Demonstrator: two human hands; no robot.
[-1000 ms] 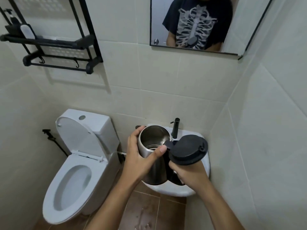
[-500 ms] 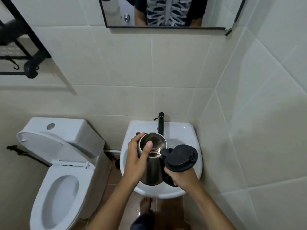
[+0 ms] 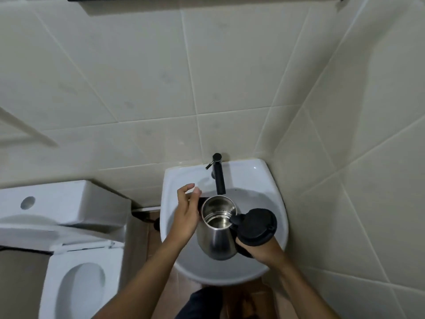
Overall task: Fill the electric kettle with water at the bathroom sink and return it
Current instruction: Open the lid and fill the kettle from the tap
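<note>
A steel electric kettle (image 3: 217,240) hangs over the white sink (image 3: 279,226), its black lid (image 3: 255,226) flipped open to the right. Its open mouth sits just below the spout of the black tap (image 3: 218,178). No water runs. My right hand (image 3: 259,248) grips the kettle's handle, mostly hidden under the lid. My left hand (image 3: 186,215) is at the kettle's left side, palm near the steel wall, with fingers loose and spread toward the tap.
A white toilet (image 3: 76,249) with its seat up stands left of the sink, tank (image 3: 64,203) against the tiled wall. A tiled side wall closes in on the right. Brown floor tiles show below the basin.
The view tipped down toward the sink. The kettle moved closer under the tap. My left hand let go of the kettle's rim and opened beside it.
</note>
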